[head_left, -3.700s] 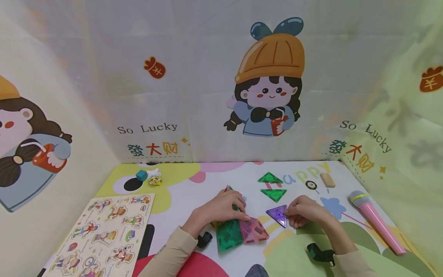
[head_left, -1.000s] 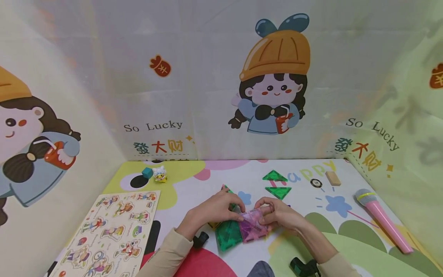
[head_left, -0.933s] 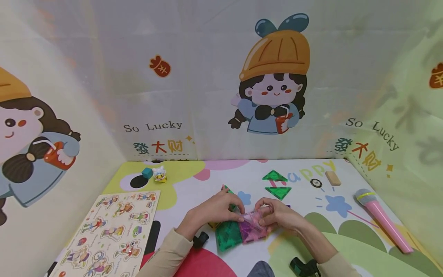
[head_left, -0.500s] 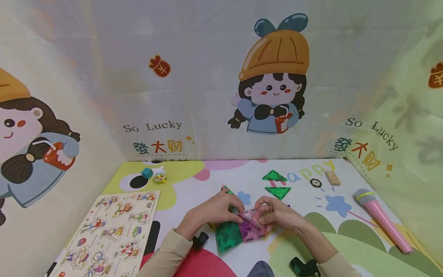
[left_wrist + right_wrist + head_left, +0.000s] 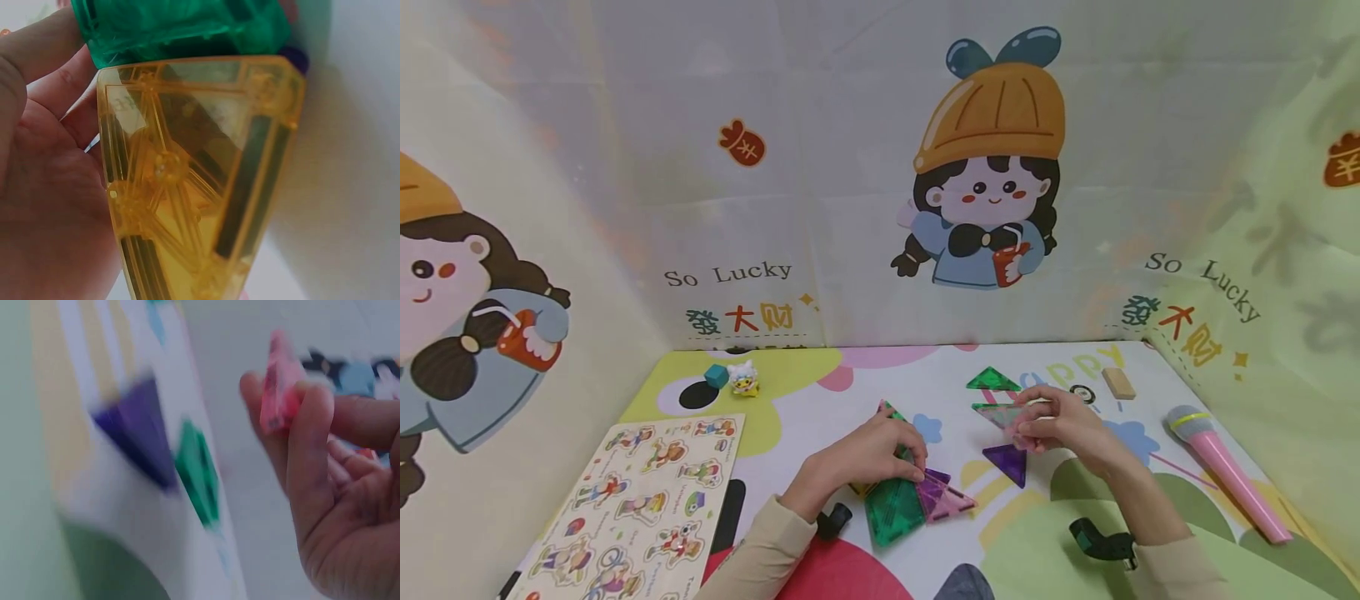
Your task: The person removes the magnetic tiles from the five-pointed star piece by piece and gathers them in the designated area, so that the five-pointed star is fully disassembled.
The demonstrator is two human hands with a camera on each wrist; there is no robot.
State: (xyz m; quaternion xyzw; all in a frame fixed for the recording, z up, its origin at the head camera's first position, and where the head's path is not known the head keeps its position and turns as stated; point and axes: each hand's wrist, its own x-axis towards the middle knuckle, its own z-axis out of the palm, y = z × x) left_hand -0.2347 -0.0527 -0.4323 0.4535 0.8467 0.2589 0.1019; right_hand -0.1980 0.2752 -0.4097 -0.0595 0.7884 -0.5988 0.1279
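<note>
In the head view, my left hand [image 5: 880, 450] grips a cluster of magnetic tiles, its thumb at the top. The cluster shows a green square tile [image 5: 895, 512], a yellow tile [image 5: 181, 181], a purple triangle tile [image 5: 929, 490] and a pink triangle tile [image 5: 953, 503]. In the left wrist view, the fingers reach behind a green tile [image 5: 187, 31]. Raised to the right, my right hand [image 5: 1063, 425] pinches a pink tile [image 5: 278, 390] between thumb and finger. Below it lies another purple triangle tile [image 5: 1009, 463]; a green triangle tile [image 5: 994, 413] is partly overlapped by the held tile.
Another green triangle tile [image 5: 992, 379] lies farther back. Beyond the right hand are a round black-and-white disc [image 5: 1082, 393], a wooden block [image 5: 1118, 383] and a pink toy microphone [image 5: 1228, 475]. A puzzle board [image 5: 640, 500], teal cube [image 5: 717, 376] and small figurine [image 5: 744, 379] are at left.
A purple triangle tile, earlier in the right hand, now sits at the cluster. That hand has moved up and right with a pink tile from there. The left hand keeps its place.
</note>
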